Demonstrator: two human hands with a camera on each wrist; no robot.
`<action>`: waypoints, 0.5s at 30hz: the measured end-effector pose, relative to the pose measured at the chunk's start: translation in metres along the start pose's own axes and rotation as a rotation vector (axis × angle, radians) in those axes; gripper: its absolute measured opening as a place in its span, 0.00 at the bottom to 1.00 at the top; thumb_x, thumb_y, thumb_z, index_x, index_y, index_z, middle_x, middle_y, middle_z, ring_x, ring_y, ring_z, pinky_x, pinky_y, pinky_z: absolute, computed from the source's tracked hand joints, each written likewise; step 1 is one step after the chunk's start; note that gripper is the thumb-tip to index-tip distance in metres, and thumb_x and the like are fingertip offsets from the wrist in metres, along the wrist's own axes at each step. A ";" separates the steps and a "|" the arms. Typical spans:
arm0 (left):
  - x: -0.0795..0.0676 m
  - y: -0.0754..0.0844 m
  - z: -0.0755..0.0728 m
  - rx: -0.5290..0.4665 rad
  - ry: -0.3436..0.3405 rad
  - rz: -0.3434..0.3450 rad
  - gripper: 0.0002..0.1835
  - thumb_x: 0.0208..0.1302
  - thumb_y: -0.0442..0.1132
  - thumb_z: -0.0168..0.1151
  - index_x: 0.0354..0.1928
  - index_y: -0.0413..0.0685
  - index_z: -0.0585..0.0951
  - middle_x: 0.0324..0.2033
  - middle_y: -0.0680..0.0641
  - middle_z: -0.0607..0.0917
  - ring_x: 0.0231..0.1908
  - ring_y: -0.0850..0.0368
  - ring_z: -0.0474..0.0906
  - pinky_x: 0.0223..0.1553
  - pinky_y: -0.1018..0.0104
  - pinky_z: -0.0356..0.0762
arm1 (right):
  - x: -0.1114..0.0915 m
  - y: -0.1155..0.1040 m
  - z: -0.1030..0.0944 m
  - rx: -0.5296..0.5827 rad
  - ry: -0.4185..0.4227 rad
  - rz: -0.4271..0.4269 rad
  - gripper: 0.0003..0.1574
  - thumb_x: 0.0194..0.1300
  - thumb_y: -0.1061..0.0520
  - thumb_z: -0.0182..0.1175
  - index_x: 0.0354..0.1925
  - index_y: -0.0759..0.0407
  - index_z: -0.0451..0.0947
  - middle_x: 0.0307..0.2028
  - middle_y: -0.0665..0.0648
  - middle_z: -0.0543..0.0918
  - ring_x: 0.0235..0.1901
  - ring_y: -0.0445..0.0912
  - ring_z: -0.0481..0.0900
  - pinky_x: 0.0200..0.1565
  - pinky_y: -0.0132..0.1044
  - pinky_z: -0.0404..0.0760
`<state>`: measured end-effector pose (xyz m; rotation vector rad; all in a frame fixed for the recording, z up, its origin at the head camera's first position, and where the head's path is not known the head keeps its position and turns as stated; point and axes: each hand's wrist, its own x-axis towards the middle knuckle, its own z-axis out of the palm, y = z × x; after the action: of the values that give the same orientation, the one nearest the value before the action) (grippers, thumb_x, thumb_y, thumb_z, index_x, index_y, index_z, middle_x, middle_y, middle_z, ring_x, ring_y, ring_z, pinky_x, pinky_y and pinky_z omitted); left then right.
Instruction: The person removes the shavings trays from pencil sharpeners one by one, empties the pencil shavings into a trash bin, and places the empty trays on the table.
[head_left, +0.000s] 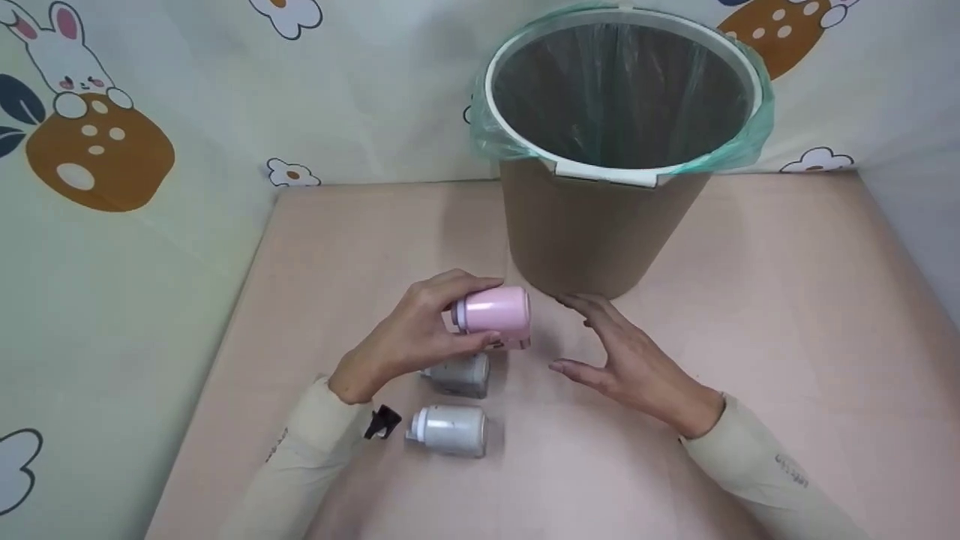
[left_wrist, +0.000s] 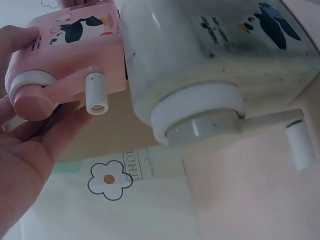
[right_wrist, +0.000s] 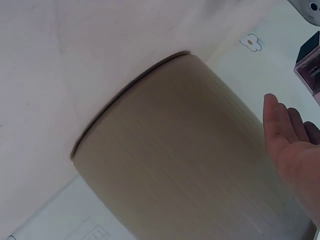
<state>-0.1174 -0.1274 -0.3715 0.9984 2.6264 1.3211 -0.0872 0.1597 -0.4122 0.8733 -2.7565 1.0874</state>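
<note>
My left hand [head_left: 420,322] holds a pink hand-crank pencil sharpener [head_left: 495,309] on its side above the table, thumb on one side and fingers on the other. In the left wrist view the pink sharpener [left_wrist: 75,40] shows a penguin print and a crank with a white knob. Two grey sharpeners lie below that hand, the nearer one [head_left: 454,431] in full view and the farther one [head_left: 461,376] partly hidden. The right hand [head_left: 630,360] has nothing in its grasp, its fingers extended near the bin's base; in its wrist view the hand [right_wrist: 295,155] appears at the right edge.
A tall brown bin [head_left: 600,225] with a white rim and a green liner bag [head_left: 754,146] stands at the back of the pink table [head_left: 360,247]. Printed wall covering [head_left: 390,97] rises behind and to the left. A black clip [head_left: 383,422] sits by the left sleeve.
</note>
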 end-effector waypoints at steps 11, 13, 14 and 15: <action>0.001 0.014 0.009 0.021 0.002 0.069 0.28 0.56 0.42 0.76 0.60 0.45 0.81 0.48 0.47 0.86 0.43 0.57 0.81 0.44 0.65 0.84 | -0.001 -0.004 -0.004 0.108 0.007 0.010 0.53 0.57 0.45 0.74 0.75 0.43 0.60 0.70 0.48 0.69 0.69 0.42 0.68 0.63 0.47 0.77; 0.001 0.016 0.011 0.015 0.000 0.079 0.28 0.57 0.42 0.75 0.60 0.45 0.81 0.48 0.47 0.86 0.43 0.57 0.81 0.45 0.65 0.84 | -0.001 -0.005 -0.005 0.123 0.008 -0.003 0.53 0.56 0.46 0.75 0.74 0.46 0.61 0.69 0.47 0.69 0.69 0.42 0.69 0.63 0.46 0.77; 0.001 0.017 0.011 0.016 0.000 0.081 0.28 0.57 0.42 0.75 0.60 0.46 0.81 0.49 0.47 0.86 0.43 0.57 0.81 0.45 0.65 0.84 | -0.002 -0.006 -0.005 0.125 0.006 -0.010 0.53 0.56 0.47 0.75 0.74 0.47 0.61 0.69 0.47 0.69 0.68 0.43 0.69 0.62 0.45 0.77; 0.000 0.018 0.012 0.013 0.001 0.080 0.28 0.57 0.42 0.75 0.60 0.46 0.81 0.49 0.48 0.86 0.43 0.58 0.80 0.45 0.65 0.84 | -0.002 -0.006 -0.005 0.124 0.005 -0.014 0.53 0.56 0.47 0.75 0.74 0.48 0.62 0.69 0.46 0.69 0.68 0.42 0.69 0.62 0.44 0.77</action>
<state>-0.1048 -0.1110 -0.3659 1.1163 2.6245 1.3220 -0.0834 0.1604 -0.4051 0.9005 -2.6991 1.2679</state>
